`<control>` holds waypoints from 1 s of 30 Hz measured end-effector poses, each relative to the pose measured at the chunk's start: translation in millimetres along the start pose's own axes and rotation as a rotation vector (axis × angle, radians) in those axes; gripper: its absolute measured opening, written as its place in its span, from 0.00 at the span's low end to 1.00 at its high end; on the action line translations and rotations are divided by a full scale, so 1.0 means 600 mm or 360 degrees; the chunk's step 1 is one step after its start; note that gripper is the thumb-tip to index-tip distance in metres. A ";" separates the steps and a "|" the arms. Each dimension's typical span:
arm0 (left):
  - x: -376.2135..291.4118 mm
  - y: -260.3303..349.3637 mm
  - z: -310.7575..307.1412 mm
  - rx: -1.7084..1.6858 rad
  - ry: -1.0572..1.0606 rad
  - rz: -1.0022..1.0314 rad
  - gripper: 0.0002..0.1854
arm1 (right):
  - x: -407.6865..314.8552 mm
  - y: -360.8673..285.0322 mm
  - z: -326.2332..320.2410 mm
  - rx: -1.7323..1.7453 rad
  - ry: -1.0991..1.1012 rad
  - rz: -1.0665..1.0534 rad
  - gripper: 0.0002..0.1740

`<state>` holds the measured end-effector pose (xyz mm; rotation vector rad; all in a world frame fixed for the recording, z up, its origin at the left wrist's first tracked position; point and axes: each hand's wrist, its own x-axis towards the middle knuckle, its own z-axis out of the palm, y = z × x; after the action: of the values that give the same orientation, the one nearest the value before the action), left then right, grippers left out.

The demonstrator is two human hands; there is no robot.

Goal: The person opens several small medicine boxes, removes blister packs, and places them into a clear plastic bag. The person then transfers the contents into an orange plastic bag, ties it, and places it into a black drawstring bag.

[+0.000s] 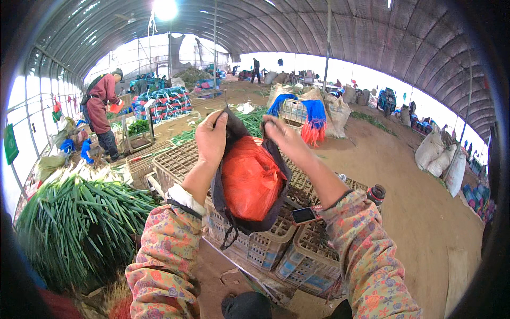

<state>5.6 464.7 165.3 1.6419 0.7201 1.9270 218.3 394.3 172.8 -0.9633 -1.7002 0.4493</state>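
My left hand pinches one side of the opening of a dark cloth bag, and my right hand grips the other side. Inside the bag is a crumpled orange-red plastic bag; what that plastic holds cannot be told. A dark cord loop hangs from the cloth bag's lower edge. The bag is held up above upturned plastic crates. Beside my right forearm, on the crates, lie a mobile phone with a dark screen and a dark bottle or jar.
A big heap of green onions stands at the left. A person in a dark red top stands beyond it at a low wooden frame. Ahead, blue and red netting hangs over a crate beside woven sacks. More sacks stand right.
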 end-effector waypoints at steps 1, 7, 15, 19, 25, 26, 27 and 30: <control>-0.005 -0.001 -0.002 -0.0024 -0.0012 -0.0035 0.14 | -0.013 0.000 -0.002 -0.0229 -0.0126 0.0154 0.45; -0.048 -0.033 0.020 -0.0116 0.0010 0.0013 0.15 | -0.042 0.042 0.027 -0.1015 -0.0154 -0.0320 0.30; 0.033 0.027 -0.045 -0.0035 0.0241 0.0038 0.16 | 0.033 -0.049 0.015 0.0454 0.0262 0.0159 0.17; 0.070 0.168 -0.088 -0.0072 0.0299 0.0341 0.21 | 0.030 -0.191 0.004 0.0754 0.0319 -0.0087 0.16; -0.002 0.411 -0.072 -0.0524 -0.0048 0.0243 0.20 | -0.106 -0.380 -0.033 0.1157 0.0339 -0.0168 0.15; -0.031 0.436 -0.070 -0.0483 -0.0157 0.0212 0.20 | -0.143 -0.397 -0.034 0.1188 0.0334 -0.0098 0.14; -0.063 0.454 -0.066 -0.0471 -0.0289 0.0247 0.20 | -0.182 -0.410 -0.035 0.1215 0.0408 0.0054 0.14; -0.171 0.476 -0.043 -0.0377 -0.0506 0.0077 0.19 | -0.325 -0.425 -0.025 0.1363 0.0336 0.0220 0.13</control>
<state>-15.9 184.2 281.5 1.7680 0.3171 1.6541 154.4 85.8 237.9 -0.4640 -1.0734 1.0216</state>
